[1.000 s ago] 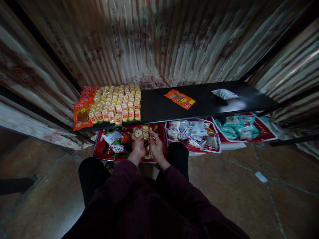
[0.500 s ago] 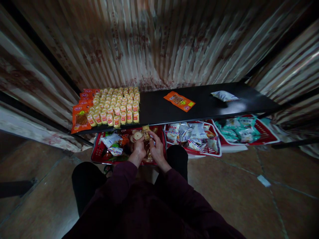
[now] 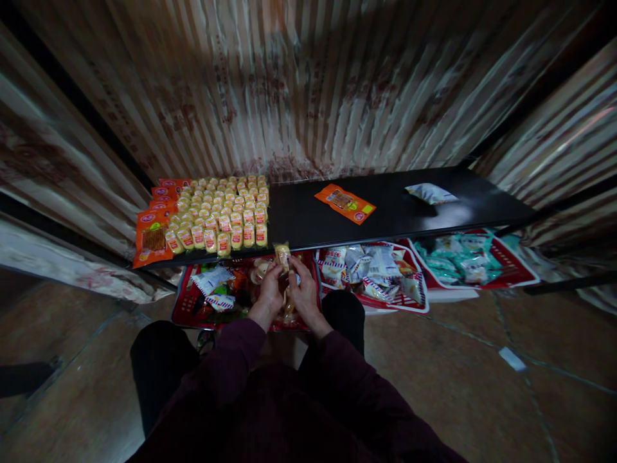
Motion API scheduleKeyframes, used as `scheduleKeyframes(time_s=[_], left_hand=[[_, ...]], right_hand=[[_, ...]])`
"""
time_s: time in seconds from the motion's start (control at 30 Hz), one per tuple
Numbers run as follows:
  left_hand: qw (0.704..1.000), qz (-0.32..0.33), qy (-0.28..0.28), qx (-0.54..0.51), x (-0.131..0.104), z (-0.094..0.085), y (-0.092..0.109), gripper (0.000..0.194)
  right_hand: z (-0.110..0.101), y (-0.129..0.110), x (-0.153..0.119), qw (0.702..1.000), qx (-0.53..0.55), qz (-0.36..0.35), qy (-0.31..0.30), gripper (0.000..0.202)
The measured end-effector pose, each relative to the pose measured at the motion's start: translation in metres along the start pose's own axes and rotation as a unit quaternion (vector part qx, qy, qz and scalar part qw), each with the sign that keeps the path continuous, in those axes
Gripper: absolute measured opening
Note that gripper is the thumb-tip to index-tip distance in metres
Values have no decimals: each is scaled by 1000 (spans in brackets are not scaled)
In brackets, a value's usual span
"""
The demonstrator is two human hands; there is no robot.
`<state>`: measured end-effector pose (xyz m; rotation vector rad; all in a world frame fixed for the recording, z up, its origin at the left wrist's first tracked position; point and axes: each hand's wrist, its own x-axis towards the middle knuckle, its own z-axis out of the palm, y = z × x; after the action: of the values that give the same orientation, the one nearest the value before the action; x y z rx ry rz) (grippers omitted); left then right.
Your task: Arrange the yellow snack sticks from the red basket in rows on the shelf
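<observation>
Between both hands I hold a small wrapped yellow snack cake (image 3: 282, 255), upright just in front of the shelf edge. My left hand (image 3: 270, 292) grips its left side and my right hand (image 3: 303, 292) its right side, fingers closed around its lower part. Both hands are over a red basket (image 3: 179, 307) of mixed packaged snacks, among them a white packet (image 3: 212, 280). Rows of similar wrapped yellow cakes (image 3: 224, 222) stand on the left part of the black shelf (image 3: 294, 218), beside several orange snack bags (image 3: 153, 235).
An orange packet (image 3: 345, 203) and a white packet (image 3: 430, 193) lie on the shelf. Below, a second red basket (image 3: 424, 301) holds white packets, and a third (image 3: 523, 273) holds teal ones. Dark posts and striped curtains (image 3: 308, 83) surround the shelf. A white scrap (image 3: 511, 359) lies on the floor.
The yellow cake has been turned more upright between my hands. A round pale item beside my left hand is no longer visible there. The view has shifted slightly.
</observation>
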<state>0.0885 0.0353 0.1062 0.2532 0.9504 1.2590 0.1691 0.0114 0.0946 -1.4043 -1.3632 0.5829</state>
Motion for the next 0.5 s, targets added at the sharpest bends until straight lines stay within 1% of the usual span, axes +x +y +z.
scheduleKeyframes(time_s=[0.1,0.2,0.37,0.5], left_hand=[[1000,-2,3,-8,-1,1,0,34],[1000,11,16,10,-2,2,1,39],[995,78,23,52,-3,4,2,38],[988,119,27,97,1,3,1,33]], right_hand=[[2,2,0,1000,9,13,1,35],[5,2,1,999,19,31,-5,37],[6,0,4,997,42,67,-14,38],[7,-4,8,997,48,66,-7,36]])
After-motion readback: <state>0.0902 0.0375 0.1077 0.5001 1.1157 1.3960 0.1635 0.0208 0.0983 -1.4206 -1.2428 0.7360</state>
